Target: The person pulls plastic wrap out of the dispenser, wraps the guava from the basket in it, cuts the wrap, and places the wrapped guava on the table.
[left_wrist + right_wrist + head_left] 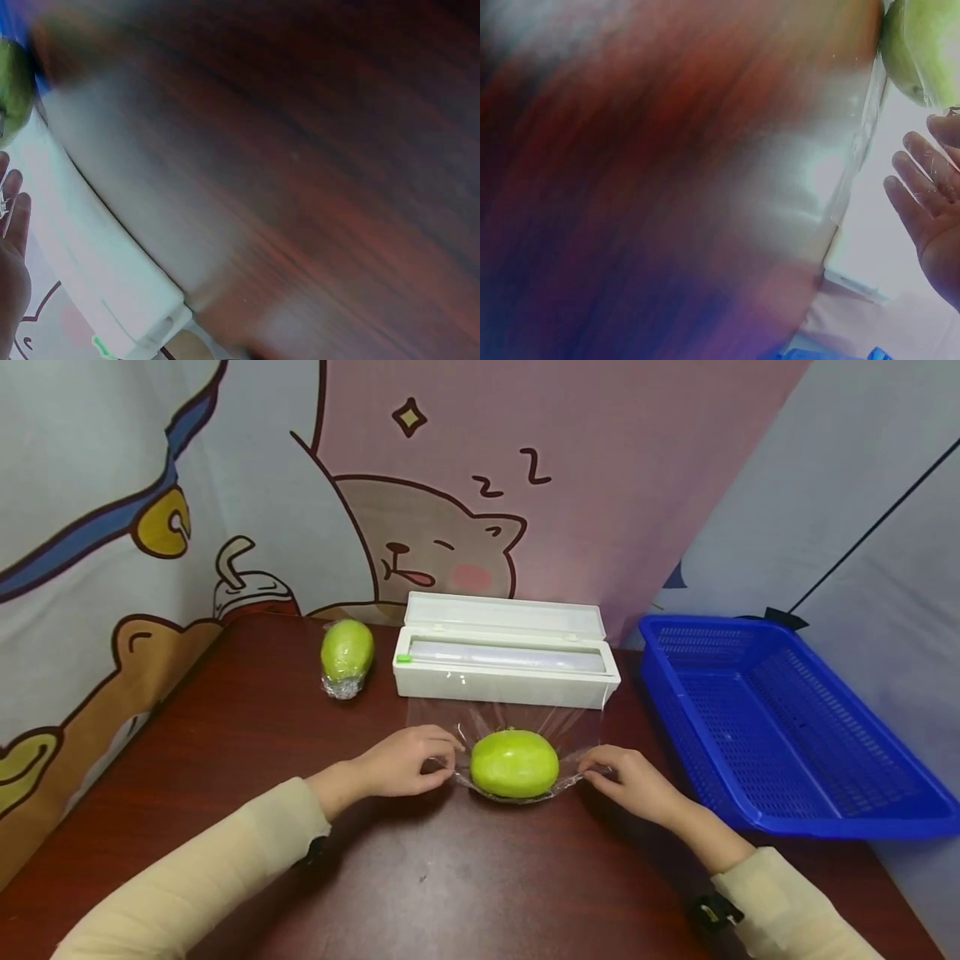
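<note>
An oval green fruit lies on a sheet of cling film that runs out from a white dispenser box behind it. To the left of the fruit, my left hand pinches the near corner of the film between thumb and fingers. On the other side, my right hand pinches the opposite corner. The film's near edge is gathered and sags in front of the fruit. In the right wrist view, film clings over the fingers of the right hand, close by the fruit.
The box's lid stands raised, showing the film roll and a green slider. A second green fruit, wrapped in film, sits at the back left. A blue plastic basket occupies the right of the brown table.
</note>
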